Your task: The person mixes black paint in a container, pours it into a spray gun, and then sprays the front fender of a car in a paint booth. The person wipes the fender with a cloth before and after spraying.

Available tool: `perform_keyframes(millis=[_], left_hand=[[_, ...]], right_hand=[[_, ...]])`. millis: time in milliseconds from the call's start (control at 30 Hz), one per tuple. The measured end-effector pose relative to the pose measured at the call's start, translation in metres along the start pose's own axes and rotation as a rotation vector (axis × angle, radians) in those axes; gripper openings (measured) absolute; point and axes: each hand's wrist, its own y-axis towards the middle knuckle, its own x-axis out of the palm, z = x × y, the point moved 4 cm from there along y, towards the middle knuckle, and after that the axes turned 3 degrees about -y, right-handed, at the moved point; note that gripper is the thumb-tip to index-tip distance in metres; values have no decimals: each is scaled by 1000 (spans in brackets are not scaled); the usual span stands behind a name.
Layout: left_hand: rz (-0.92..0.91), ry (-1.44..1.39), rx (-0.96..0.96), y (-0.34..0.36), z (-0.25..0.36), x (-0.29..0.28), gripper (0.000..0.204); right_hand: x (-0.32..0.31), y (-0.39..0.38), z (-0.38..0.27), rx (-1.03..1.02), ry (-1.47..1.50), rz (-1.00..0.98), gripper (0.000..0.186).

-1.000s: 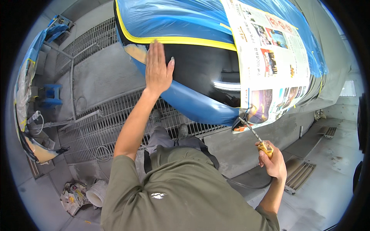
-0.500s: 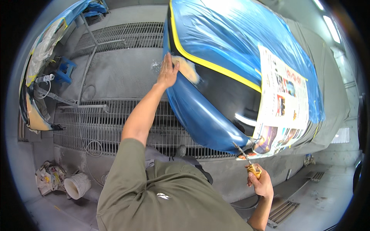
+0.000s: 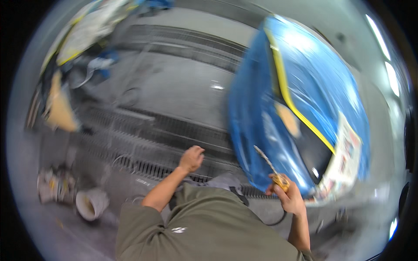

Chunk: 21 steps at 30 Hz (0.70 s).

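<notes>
An olive-green short-sleeved shirt [image 3: 204, 226] is worn, with a small white mark [image 3: 179, 229] printed on it near the chest. Both forearms are left bare below the short sleeves, and neither gloves nor a watch can be made out on the left hand [image 3: 191, 158] or the right hand [image 3: 291, 199]. Grey trousers [image 3: 220, 180] are seen beyond the shirt, blurred.

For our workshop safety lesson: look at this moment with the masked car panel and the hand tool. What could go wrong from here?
1. The right hand holds a thin metal-tipped tool close to the blue car panel; a slip might scratch the paint.
2. The left hand is off the panel, so the body may be less steadied.
3. A hose loops near the floor grating by the person's legs, a possible trip hazard.
</notes>
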Motion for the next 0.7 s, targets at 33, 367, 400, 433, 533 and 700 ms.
perform_keyframes(millis=[33, 367, 400, 433, 533, 700], left_hand=[[10, 49, -65, -14, -16, -15, 33], [595, 374, -232, 9, -143, -270, 45], [589, 424, -284, 4, -153, -296, 46], [621, 499, -273, 1, -160, -320, 47], [595, 622, -441, -17, -183, -387, 53], [673, 681, -675, -21, -196, -474, 58]], right_hand=[[14, 16, -12, 36, 57, 6, 33], [89, 239, -126, -181, -231, -354, 30], [100, 264, -135, -208, -260, -394, 31], [108, 289, -146, -241, -284, -432, 32], [137, 367, -180, -282, -360, -475, 33], [178, 452, -264, -484, -462, -489, 35]])
